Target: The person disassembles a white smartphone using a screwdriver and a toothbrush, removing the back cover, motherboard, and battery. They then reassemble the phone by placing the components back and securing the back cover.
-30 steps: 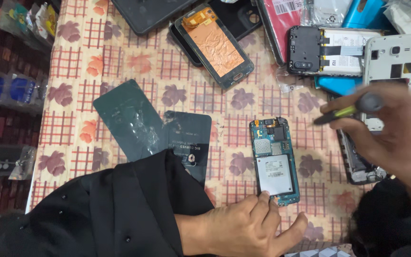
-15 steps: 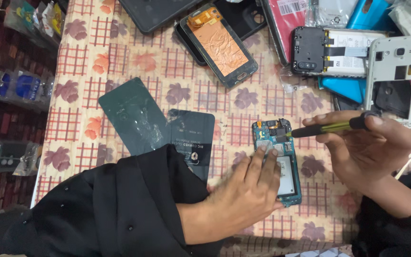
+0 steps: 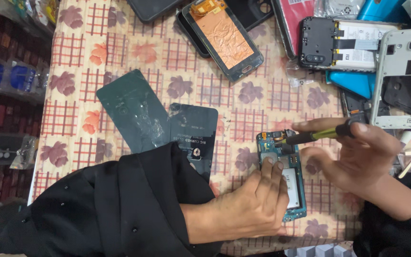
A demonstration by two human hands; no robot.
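We pinch the screwdriver (image 3: pixel 320 135) in our right hand (image 3: pixel 357 159), fingers closed around its yellow-green shaft, the dark tip touching the top end of the opened phone (image 3: pixel 281 173). Our left hand (image 3: pixel 250 204) lies flat on that phone, 2 fingertips pressing its blue circuit board, gripping nothing. The opened phone rests on the checked, flowered tablecloth (image 3: pixel 120 52), near the table's close edge, between our 2 hands.

Just left of the phone, partly under our black sleeve (image 3: pixel 120 209), sits a dark flat packet (image 3: pixel 198 131), and overlapping its left side a dark glass sheet (image 3: pixel 132 112). Right of the phone and farther off lies a white phone frame (image 3: pixel 403 78). Beyond the phone, toward the far edge, a screen with copper foil backing (image 3: pixel 227 38) lies tilted, and right of it a black phone with its battery showing (image 3: pixel 343 45).
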